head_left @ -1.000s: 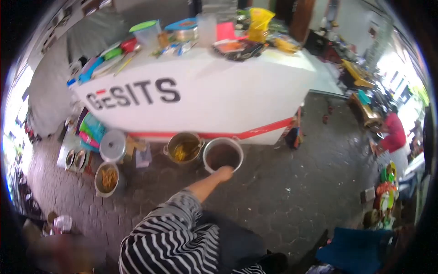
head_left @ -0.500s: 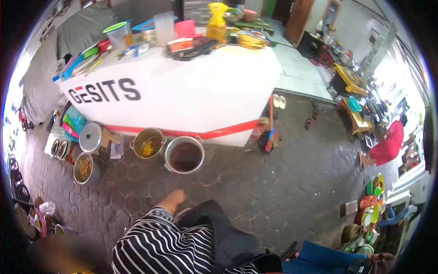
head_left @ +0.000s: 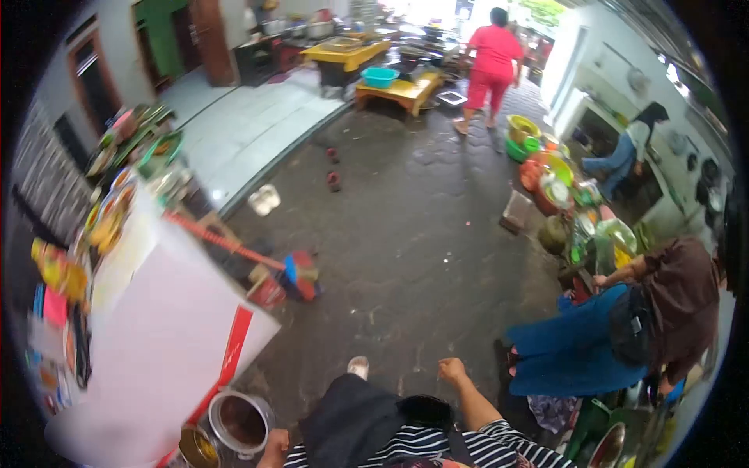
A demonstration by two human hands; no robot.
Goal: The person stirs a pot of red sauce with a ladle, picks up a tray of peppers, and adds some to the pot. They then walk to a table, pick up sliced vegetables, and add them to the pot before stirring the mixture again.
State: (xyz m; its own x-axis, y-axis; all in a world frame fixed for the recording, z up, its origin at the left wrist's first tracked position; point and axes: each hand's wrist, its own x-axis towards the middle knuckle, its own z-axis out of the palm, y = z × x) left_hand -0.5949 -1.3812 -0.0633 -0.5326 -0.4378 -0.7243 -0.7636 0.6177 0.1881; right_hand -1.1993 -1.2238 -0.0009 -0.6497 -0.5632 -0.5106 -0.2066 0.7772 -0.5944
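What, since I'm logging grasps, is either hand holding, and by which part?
Nothing that shows. The right hand is a bare fist; the left hand lies beside the metal pot, contact unclear.

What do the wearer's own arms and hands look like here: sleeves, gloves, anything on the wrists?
The right arm wears a black-and-white striped sleeve that stops short of the wrist, leaving the forearm bare. The same stripes run along the bottom edge toward the left arm. The right hand and left hand are bare, with no gloves. No watch or bracelet shows, but the view is too blurred to be sure.
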